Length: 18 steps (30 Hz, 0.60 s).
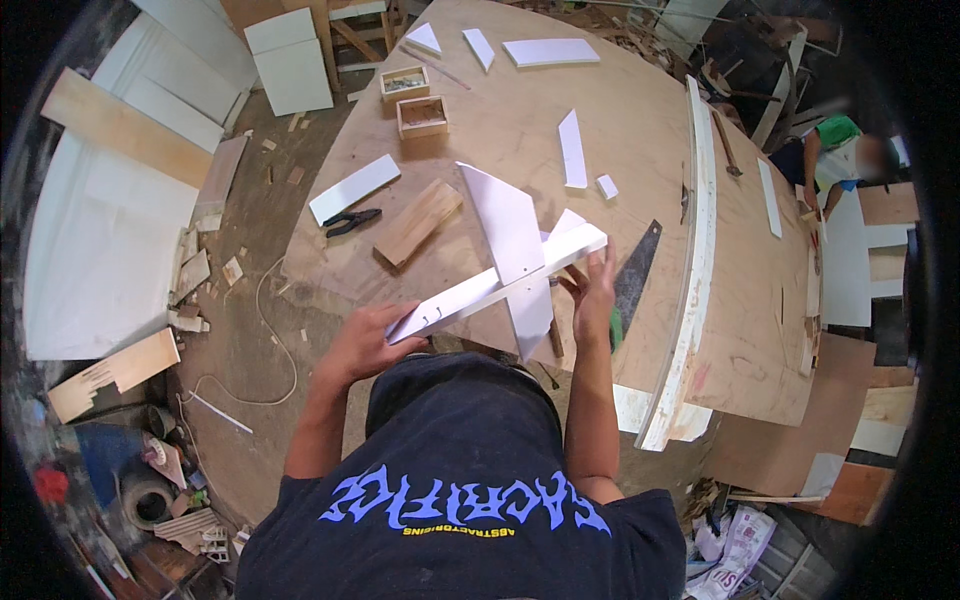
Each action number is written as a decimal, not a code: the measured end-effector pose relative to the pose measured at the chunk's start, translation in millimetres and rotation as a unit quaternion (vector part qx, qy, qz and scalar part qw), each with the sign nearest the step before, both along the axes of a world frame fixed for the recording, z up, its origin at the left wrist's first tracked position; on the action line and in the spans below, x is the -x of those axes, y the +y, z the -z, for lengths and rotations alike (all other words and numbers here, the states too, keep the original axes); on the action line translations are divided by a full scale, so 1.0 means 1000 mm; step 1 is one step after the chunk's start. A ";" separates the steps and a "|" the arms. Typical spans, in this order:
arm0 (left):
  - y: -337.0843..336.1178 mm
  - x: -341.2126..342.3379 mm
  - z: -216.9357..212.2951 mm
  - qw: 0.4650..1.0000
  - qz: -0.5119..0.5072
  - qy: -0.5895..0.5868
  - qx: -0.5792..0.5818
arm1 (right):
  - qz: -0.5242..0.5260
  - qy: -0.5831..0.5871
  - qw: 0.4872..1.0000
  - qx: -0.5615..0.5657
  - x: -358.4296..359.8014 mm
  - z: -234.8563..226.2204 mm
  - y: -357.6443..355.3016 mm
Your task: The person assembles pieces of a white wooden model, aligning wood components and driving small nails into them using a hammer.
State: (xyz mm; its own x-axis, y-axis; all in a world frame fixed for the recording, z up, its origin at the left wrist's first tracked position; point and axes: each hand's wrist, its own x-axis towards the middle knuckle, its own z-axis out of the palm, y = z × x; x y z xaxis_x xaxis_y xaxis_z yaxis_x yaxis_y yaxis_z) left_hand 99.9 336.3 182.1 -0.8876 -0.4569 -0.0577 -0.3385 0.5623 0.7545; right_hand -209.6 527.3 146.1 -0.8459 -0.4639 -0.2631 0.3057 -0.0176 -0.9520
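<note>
I hold an assembly of white boards [505, 262] above the plywood worktable [640, 120]: a long white strip crossed by a wide white panel that stands on edge. My left hand [362, 340] grips the near, lower end of the strip. Against the far end of the strip, near the panel, my right hand [592, 290] presses with its fingers spread. A hand saw with a dark blade and green handle [630, 278] lies on the table just right of my right hand.
On the table lie a wooden block [418, 222], black pliers [350, 220], a white strip [354, 188], two small wooden boxes [422, 116], several white offcuts and a long curved white board [698, 250]. Another person [838, 155] works at the far right. White panels lean at the left.
</note>
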 end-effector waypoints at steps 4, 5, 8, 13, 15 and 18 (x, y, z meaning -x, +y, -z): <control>-0.009 0.001 0.003 1.000 0.027 0.001 -0.013 | -0.001 -0.064 0.995 0.073 0.021 0.015 -0.006; -0.012 0.001 0.006 0.999 0.032 -0.012 -0.023 | -0.016 -0.067 0.994 0.083 0.023 0.019 -0.004; -0.023 -0.001 0.016 0.999 0.030 -0.011 -0.030 | -0.033 -0.078 0.991 0.104 0.019 0.024 -0.005; -0.049 -0.006 0.025 0.997 0.057 0.002 -0.055 | 0.017 -0.077 0.993 0.083 0.001 0.028 -0.008; -0.058 -0.009 0.025 0.996 0.061 -0.004 -0.070 | 0.020 -0.100 0.991 0.084 -0.009 0.027 -0.012; -0.075 -0.012 0.033 0.994 0.055 -0.021 -0.091 | 0.032 -0.165 0.977 0.130 -0.014 0.040 -0.010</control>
State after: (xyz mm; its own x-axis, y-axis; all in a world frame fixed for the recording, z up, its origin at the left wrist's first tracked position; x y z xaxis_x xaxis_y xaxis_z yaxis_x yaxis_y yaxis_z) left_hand 112.0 261.6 149.0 -0.9269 -0.3353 -0.1684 -0.3155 0.4532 0.8337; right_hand -196.0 517.1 105.9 -0.7647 -0.4996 -0.4069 0.5853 -0.2744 -0.7630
